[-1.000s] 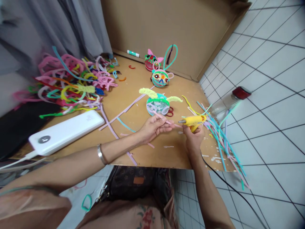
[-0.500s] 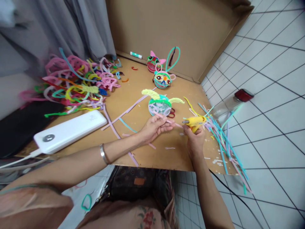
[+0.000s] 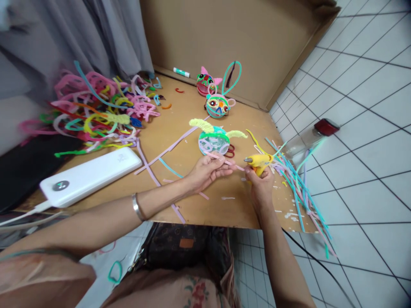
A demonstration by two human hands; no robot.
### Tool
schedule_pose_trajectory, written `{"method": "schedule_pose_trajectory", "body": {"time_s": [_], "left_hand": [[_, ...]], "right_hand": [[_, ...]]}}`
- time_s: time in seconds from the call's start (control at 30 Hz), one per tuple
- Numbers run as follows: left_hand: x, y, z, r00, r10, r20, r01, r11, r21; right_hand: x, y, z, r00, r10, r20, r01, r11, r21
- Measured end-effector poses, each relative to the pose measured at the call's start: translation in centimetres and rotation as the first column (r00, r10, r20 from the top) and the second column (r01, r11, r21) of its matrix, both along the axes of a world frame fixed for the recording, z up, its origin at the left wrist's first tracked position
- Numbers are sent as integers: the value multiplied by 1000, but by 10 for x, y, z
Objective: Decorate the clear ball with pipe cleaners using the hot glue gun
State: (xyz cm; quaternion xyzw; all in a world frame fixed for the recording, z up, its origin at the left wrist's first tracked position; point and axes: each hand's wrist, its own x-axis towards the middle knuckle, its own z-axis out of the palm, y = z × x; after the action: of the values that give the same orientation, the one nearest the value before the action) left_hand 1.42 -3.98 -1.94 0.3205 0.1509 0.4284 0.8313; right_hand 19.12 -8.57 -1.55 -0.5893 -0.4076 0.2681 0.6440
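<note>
The red-capped transparent bottle (image 3: 301, 143) sits beside the pipe-cleaner bundle (image 3: 295, 179); its contents are indistinct. The left hand (image 3: 208, 173), palm partly upturned, pinches a pink pipe cleaner (image 3: 229, 162) just before the horned ball (image 3: 212, 144); the right hand (image 3: 261, 186) clamps a yellow glue gun (image 3: 260, 161), nozzle (image 3: 248, 160) pointing left.

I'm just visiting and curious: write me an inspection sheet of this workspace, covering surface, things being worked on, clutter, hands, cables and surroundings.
Surface: brown table, white marks near its right corner.
Work things: pink strip, yellow glue gun, yellow-eared ball.
Clutter: tangled colourful strips at left; loose bundle overhanging at right; white power bank; red-handled scissors, partly hidden.
Hands: left hand pinches the pink strip; right hand grips the glue gun, fingertips seemingly touching the strip's end.
Cables: black cord hanging at right; white cable at the power bank.
Surroundings: cardboard panel, grey curtain, tiled floor.
</note>
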Motion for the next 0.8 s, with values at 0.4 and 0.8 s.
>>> {"method": "schedule_pose_trajectory", "body": {"time_s": [0.4, 0.8], "left_hand": [[-3, -1, -3, 910, -361, -204, 380, 923, 63], [3, -8, 2, 772, -252, -583, 371, 924, 92]], "right_hand": [[16, -5, 10, 955, 288, -64, -291, 956, -41], [12, -3, -8, 956, 289, 61, -274, 945, -177]]}}
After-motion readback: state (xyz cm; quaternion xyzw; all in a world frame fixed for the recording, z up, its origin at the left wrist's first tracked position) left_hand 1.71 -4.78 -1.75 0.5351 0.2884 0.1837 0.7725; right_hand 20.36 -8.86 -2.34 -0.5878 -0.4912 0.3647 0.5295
